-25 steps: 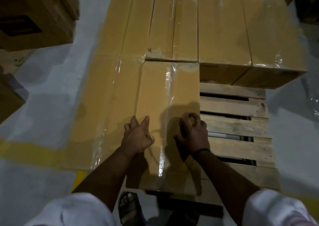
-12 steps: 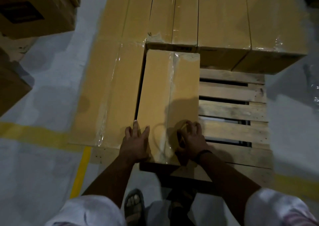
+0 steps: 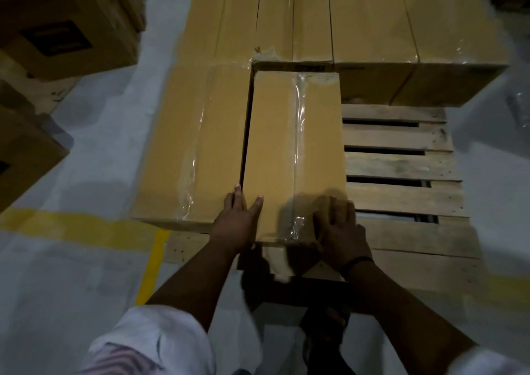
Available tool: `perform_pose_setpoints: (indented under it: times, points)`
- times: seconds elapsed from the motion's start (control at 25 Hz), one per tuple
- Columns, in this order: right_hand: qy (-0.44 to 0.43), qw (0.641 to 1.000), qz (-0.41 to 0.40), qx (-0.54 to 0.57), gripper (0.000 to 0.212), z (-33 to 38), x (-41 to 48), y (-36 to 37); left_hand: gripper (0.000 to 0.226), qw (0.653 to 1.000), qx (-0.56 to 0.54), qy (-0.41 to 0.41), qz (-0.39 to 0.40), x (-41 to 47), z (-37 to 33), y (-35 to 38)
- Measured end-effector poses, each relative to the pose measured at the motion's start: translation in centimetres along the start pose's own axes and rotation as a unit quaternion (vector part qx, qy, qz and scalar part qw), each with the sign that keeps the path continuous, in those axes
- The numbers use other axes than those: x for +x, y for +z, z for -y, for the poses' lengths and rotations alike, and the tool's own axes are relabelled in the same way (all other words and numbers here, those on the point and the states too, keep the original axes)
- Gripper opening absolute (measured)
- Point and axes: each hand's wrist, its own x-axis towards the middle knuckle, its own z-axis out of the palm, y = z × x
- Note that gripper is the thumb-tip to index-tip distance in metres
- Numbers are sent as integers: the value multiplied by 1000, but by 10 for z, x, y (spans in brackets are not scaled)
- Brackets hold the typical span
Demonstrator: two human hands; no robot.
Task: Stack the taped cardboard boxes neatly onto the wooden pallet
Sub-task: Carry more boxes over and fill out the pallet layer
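A long taped cardboard box [image 3: 275, 151] lies on the wooden pallet [image 3: 401, 168], its far end against the back row of boxes [image 3: 372, 16]. A narrow dark gap separates it from the taped box on its left [image 3: 198, 145]. My left hand [image 3: 236, 222] rests on the near left corner of the box with fingers straight, one finger at the gap. My right hand [image 3: 338, 228] lies flat on the box's near right corner, slightly blurred.
Bare pallet slats show to the right of the box. More cardboard boxes [image 3: 63, 27] stand on the grey floor at the left. A yellow floor line [image 3: 71, 225] runs under the pallet's near left corner. My sandalled foot [image 3: 324, 323] is below the pallet edge.
The box has slid forward and down onto the pallet, its far end now against the back row. Both hands followed to its near end, and the right hand's fingers have uncurled.
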Motion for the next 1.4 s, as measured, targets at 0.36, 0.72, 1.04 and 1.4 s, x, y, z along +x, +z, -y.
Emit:
perform_pose_setpoints:
  times: [0.36,0.72,1.04,1.4]
  points:
    - [15,997,0,76,78,-1,-8,3,123,1000,15,12,-13,-3,4,-2]
    - [-6,1000,0,29,75,-3,19,-8,103,998,29,15,-47,-1,7,-7]
    - [2,997,-15,78,79,-9,31,-11,96,998,51,5,-42,3,2,-13]
    - [58,979,-34,190,98,-9,28,-2,99,998,9,3,-65,1,16,-8]
